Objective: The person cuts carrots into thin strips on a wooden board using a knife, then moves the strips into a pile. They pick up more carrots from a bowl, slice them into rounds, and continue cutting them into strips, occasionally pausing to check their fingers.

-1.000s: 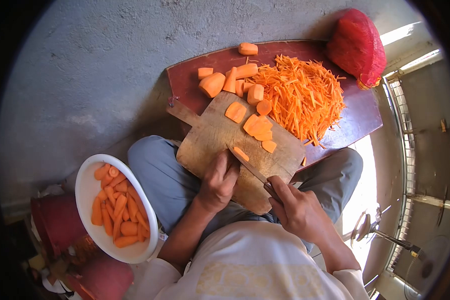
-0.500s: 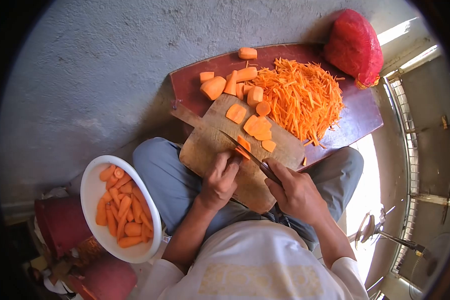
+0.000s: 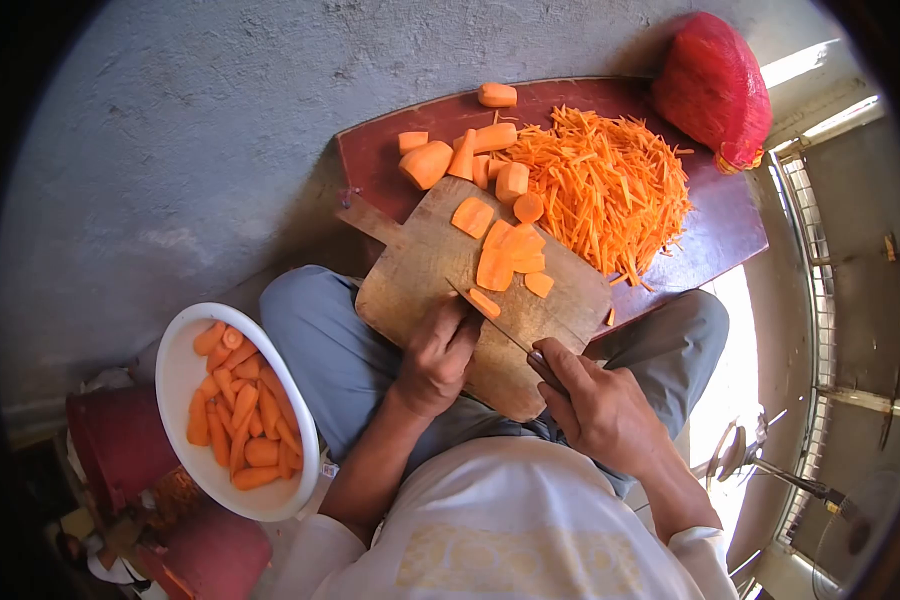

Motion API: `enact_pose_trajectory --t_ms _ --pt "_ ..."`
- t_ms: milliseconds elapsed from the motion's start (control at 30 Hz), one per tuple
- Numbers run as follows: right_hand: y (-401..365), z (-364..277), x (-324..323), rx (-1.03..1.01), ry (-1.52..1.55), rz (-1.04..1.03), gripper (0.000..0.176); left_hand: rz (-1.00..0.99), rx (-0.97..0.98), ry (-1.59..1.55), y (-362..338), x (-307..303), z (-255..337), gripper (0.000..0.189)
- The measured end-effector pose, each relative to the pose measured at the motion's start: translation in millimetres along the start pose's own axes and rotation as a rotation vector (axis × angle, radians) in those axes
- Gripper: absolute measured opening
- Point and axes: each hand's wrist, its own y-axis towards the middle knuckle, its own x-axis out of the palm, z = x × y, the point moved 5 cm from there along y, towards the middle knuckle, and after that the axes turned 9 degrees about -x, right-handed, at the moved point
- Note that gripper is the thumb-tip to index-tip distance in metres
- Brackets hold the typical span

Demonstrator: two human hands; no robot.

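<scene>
My right hand (image 3: 610,412) grips the dark handle of a knife (image 3: 511,338), whose thin blade points up and left across a wooden cutting board (image 3: 400,290). Just beyond the blade lies a small carrot piece (image 3: 485,304). My left hand (image 3: 436,360) rests on the board with its fingers curled close to the blade; whatever they hold is hidden. Farther up the board, flat carrot slices (image 3: 510,245) overlap, with a lone slice (image 3: 472,216) to their left.
A heap of carrot strips (image 3: 610,190) and peeled carrot chunks (image 3: 427,165) cover part of the red low table (image 3: 725,225). A red mesh bag (image 3: 712,90) stands at its far right. At my left, a white basin (image 3: 312,450) holds whole carrots, near red buckets (image 3: 120,445).
A slice now lies flat against the other slices, away from the blade. The knife has shifted slightly down and right, leaving a small carrot piece beyond its edge.
</scene>
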Motion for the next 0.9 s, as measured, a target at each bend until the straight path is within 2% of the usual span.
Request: enact_pose_trajectory --t_ms 100,300,500,600,700,767,900 --pt "9 2 1 -0.041 0.003 0.009 0.05 0.037 -0.009 -0.009 -5 5 -4 0.037" --pt "18 5 9 0.027 -0.063 -0.05 0.047 0.022 -0.012 -0.005 -2 2 -3 0.039" --pt "37 32 39 -0.095 -0.08 0.047 0.048 0.03 -0.017 0.03 -7 10 -5 0.037" --pt "42 40 28 -0.146 0.06 0.117 0.044 0.053 -0.026 0.003 -8 11 -3 0.041" --pt "33 28 8 -0.01 0.172 0.115 0.043 0.071 -0.04 -0.047 -8 14 -11 0.045" --pt "23 18 2 -0.018 0.164 0.141 0.044 0.032 -0.053 -0.058 -8 9 -9 0.047" --pt "13 4 -1 -0.061 0.129 0.17 0.044 0.078 -0.033 -0.036 -9 10 -9 0.048"
